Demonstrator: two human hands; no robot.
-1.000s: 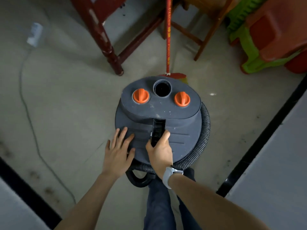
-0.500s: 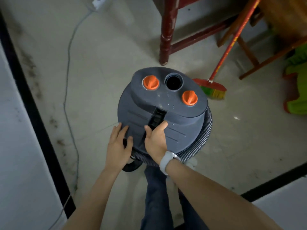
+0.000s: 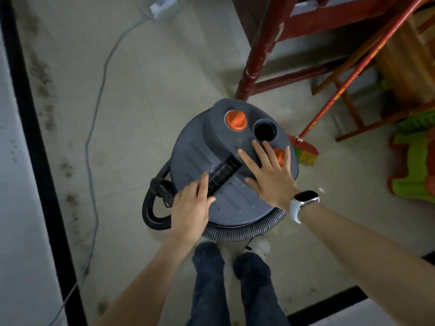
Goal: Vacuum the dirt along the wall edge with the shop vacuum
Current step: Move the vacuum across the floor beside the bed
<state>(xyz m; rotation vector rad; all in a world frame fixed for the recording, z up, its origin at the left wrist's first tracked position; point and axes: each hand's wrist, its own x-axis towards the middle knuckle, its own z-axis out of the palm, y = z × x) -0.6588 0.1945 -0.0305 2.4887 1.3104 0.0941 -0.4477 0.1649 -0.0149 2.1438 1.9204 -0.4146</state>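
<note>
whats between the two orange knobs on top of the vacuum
In the head view, the open round port sits between the orange knobs; the right hand partly covers the nearer one.

Both forearms are reaching forward and down; the left hand [image 3: 189,208] is lying with fingers loosely bent, while the right hand [image 3: 270,176] is spreading flat, fingers straight, a watch [image 3: 303,203] sitting on its wrist

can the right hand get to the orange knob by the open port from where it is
Probably yes: the right hand lies flat on the vacuum lid, and nothing stands between it and the far orange knob.
</note>
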